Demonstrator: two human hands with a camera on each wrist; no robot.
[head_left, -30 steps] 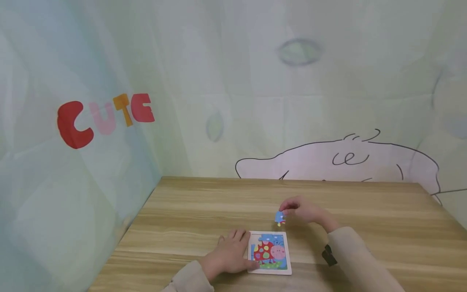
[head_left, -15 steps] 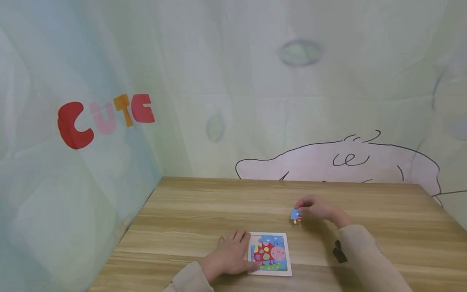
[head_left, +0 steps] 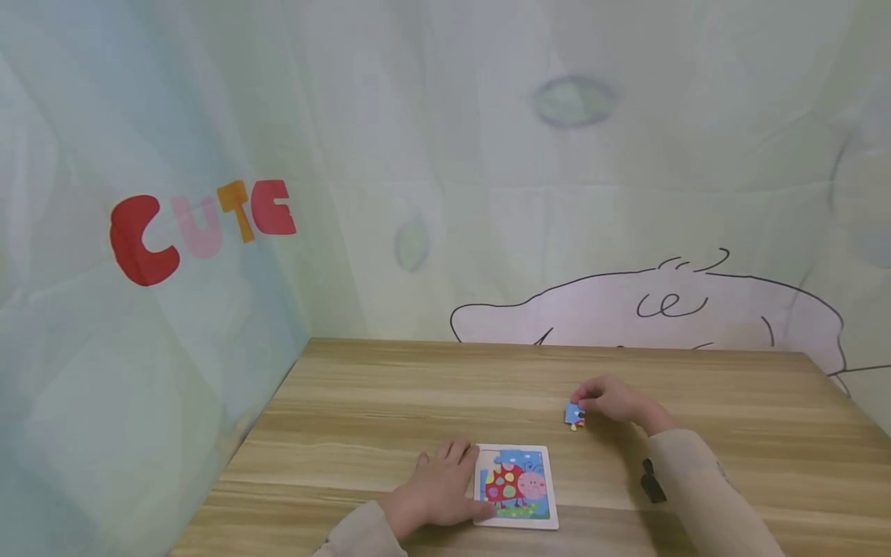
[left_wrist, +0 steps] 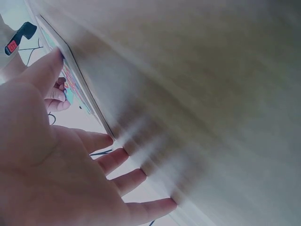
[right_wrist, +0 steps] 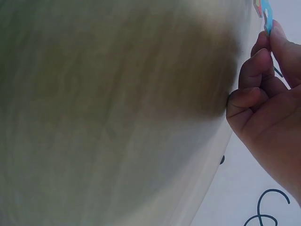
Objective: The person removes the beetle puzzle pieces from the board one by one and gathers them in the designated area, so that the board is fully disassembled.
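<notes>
A square jigsaw puzzle (head_left: 515, 487) in a white frame lies on the table, its picture a red spotted ladybird with a pink face. Its upper left corner shows a bare patch of the board. My left hand (head_left: 445, 483) rests along the puzzle's left edge, fingers extended, thumb over the lower left corner; the left wrist view shows those spread fingers (left_wrist: 115, 162) on the tabletop. To the puzzle's upper right, my right hand (head_left: 612, 401) pinches a blue puzzle piece (head_left: 574, 415) with some red and yellow on it. The right wrist view shows the piece between thumb and forefinger, other fingers curled.
The wood-grain table (head_left: 390, 394) reaches back to a pale printed cloth wall (head_left: 431, 155). Coloured letters (head_left: 145, 240) are on the left wall. A black wrist-worn device (head_left: 651, 481) hangs beside the right sleeve (head_left: 703, 480).
My right hand has moved to the right with the blue puzzle piece, away from the puzzle, slowing over the last half second. My left hand has stayed at the puzzle's edge.
</notes>
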